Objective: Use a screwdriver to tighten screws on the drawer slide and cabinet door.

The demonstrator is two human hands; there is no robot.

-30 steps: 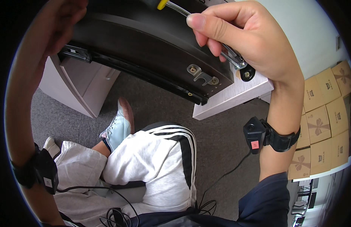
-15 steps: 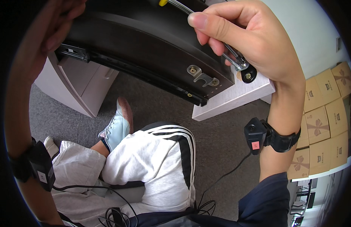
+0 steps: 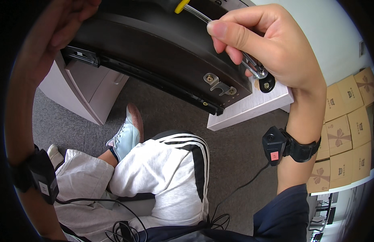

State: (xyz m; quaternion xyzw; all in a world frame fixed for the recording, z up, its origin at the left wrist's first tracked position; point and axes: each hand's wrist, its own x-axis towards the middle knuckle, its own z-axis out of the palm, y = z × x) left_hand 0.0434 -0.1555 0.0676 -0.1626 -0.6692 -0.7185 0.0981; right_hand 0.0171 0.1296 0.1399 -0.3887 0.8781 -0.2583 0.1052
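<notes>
My right hand (image 3: 255,36) pinches the thin metal shaft of a screwdriver (image 3: 197,13) between thumb and fingers. Its yellow collar and part of a dark handle show at the top edge. Below these fingers, a shiny metal rod end (image 3: 259,74) meets a black bracket (image 3: 267,84), screwed to a pale wooden board (image 3: 251,105). At the upper left, my left hand (image 3: 68,30) is in shadow with curled fingers, beside a dark brown curved panel (image 3: 154,44); the frame cuts it off, hiding whatever it grips. A metal hook plate (image 3: 219,84) is screwed onto the panel's end.
A black slide rail (image 3: 154,82) runs along the panel's lower edge. At left stands a pale cabinet (image 3: 88,88). My bent leg (image 3: 154,173) and shoe (image 3: 128,129) are below on grey carpet. Stacked cardboard boxes (image 3: 340,129) stand at right; loose cables (image 3: 126,232) lie near my lap.
The screwdriver's collar has come slightly right and down, and more of its handle shows. My left hand has shifted a little right. My right hand keeps its pinch, slightly lower.
</notes>
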